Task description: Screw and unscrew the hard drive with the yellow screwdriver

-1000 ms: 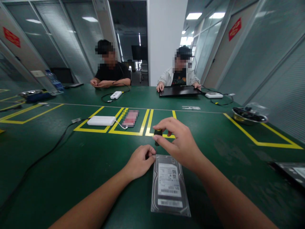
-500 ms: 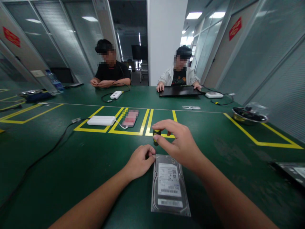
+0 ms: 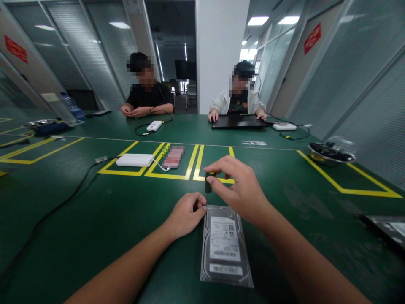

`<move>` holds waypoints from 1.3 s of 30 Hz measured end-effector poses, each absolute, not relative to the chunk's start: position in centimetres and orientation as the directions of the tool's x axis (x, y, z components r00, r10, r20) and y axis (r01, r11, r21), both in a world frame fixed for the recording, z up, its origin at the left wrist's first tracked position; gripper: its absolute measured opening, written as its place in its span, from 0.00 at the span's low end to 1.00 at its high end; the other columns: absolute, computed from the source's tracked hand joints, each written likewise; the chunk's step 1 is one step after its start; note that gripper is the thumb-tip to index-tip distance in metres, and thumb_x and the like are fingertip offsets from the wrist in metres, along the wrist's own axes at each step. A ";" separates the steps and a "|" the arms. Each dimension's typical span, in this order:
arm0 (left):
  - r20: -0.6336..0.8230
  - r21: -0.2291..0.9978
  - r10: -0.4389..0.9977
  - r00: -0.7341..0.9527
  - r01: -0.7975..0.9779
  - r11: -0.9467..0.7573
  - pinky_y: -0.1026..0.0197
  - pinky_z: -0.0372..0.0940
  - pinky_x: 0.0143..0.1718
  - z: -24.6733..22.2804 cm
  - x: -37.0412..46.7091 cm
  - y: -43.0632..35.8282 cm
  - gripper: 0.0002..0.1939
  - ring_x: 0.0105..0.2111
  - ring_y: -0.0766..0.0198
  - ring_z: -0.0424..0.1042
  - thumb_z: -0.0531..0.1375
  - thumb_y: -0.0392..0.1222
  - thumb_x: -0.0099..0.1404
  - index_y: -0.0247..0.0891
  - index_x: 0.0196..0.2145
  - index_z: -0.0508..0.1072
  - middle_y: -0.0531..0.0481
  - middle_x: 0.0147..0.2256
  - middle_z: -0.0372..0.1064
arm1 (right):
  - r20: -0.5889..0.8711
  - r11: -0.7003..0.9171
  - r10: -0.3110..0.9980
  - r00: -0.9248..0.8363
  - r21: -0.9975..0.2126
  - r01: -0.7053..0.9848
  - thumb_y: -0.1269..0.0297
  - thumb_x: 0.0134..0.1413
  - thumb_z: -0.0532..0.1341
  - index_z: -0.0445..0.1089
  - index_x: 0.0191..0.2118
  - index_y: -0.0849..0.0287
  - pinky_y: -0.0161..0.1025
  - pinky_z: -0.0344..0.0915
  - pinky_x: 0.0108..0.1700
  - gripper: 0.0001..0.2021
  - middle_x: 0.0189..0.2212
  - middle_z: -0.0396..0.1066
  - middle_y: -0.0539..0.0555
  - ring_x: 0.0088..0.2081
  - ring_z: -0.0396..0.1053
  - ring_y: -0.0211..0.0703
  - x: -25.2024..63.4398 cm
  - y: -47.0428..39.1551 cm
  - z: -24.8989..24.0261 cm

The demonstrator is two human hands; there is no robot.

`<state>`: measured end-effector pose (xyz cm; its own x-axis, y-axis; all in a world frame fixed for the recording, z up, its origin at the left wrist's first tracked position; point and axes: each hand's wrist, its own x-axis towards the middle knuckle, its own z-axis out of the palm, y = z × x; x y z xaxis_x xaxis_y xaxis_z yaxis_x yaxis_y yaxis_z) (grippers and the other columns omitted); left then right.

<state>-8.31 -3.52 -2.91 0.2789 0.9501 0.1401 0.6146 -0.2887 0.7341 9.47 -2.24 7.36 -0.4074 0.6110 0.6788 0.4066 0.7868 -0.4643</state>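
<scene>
The hard drive [image 3: 225, 240] lies flat on the green desk [image 3: 126, 236], label up, between the forearms, and has not shifted over the last second. What has changed is at its far left corner: on the upright, screwdriver-like tool [image 3: 208, 186], the yellow that showed broadly half a second ago is mostly out of sight, and the right hand [image 3: 242, 181] has rolled slightly. Its thumb and index finger close around the handle, though how firmly I cannot tell. This suggests the tool is being turned, with the work at that corner unfinished. The tip is too small to make out. The left hand [image 3: 185, 215] stays at the same corner, fingers curled; whether they pinch anything is hidden. Beyond, the white power bank [image 3: 134, 160] and the phone-like item [image 3: 174, 157] sit unmoved by the yellow tape [image 3: 171, 177].
</scene>
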 end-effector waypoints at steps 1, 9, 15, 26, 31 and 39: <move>0.138 0.735 0.950 0.279 0.614 -0.288 0.60 0.57 0.36 -2.9 -8.3 -3.5 0.01 0.33 0.61 0.66 0.58 0.35 0.60 0.38 0.31 0.69 0.53 0.29 0.67 | 0.675 0.786 0.612 -0.411 -0.464 0.408 0.73 0.55 0.61 0.74 0.42 0.59 0.38 0.64 0.39 0.09 0.37 0.73 0.53 0.40 0.69 0.40 9.5 -2.3 7.4; 0.125 0.741 0.951 0.283 0.611 -0.279 0.61 0.57 0.36 -2.8 -8.4 -3.6 0.01 0.33 0.61 0.66 0.58 0.35 0.61 0.37 0.32 0.69 0.53 0.29 0.67 | 0.646 0.771 0.634 -0.425 -0.485 0.412 0.76 0.55 0.59 0.74 0.45 0.57 0.39 0.66 0.43 0.14 0.43 0.75 0.52 0.45 0.71 0.41 9.7 -2.4 7.4; 0.126 0.737 0.951 0.284 0.614 -0.281 0.60 0.56 0.36 -2.8 -8.3 -3.5 0.01 0.34 0.61 0.65 0.58 0.36 0.61 0.37 0.32 0.69 0.53 0.29 0.67 | 0.677 0.794 0.605 -0.419 -0.468 0.389 0.77 0.55 0.59 0.74 0.45 0.59 0.38 0.66 0.42 0.13 0.45 0.75 0.54 0.48 0.71 0.41 9.8 -2.2 7.3; 0.138 0.742 0.950 0.281 0.605 -0.288 0.60 0.56 0.36 -3.2 -8.4 -3.4 0.01 0.33 0.61 0.65 0.58 0.36 0.60 0.37 0.32 0.68 0.53 0.30 0.67 | 0.664 0.747 0.632 -0.400 -0.384 0.543 0.65 0.53 0.68 0.70 0.34 0.63 0.37 0.62 0.36 0.08 0.33 0.66 0.53 0.35 0.64 0.40 9.3 -2.7 7.4; 0.150 0.732 0.945 0.292 0.609 -0.305 0.60 0.56 0.36 -3.1 -8.4 -3.4 0.01 0.33 0.61 0.64 0.58 0.37 0.61 0.37 0.31 0.68 0.53 0.29 0.66 | 0.670 0.745 0.627 -0.397 -0.368 0.556 0.65 0.58 0.62 0.72 0.39 0.64 0.39 0.63 0.40 0.08 0.36 0.69 0.55 0.38 0.66 0.42 9.2 -2.9 7.3; 0.143 0.734 0.948 0.285 0.612 -0.295 0.60 0.56 0.36 -3.0 -8.4 -3.6 0.00 0.33 0.61 0.65 0.58 0.36 0.61 0.38 0.31 0.68 0.54 0.29 0.67 | 0.704 0.768 0.598 -0.383 -0.365 0.526 0.67 0.58 0.63 0.72 0.40 0.64 0.37 0.62 0.40 0.07 0.34 0.72 0.54 0.36 0.68 0.40 9.2 -2.8 6.9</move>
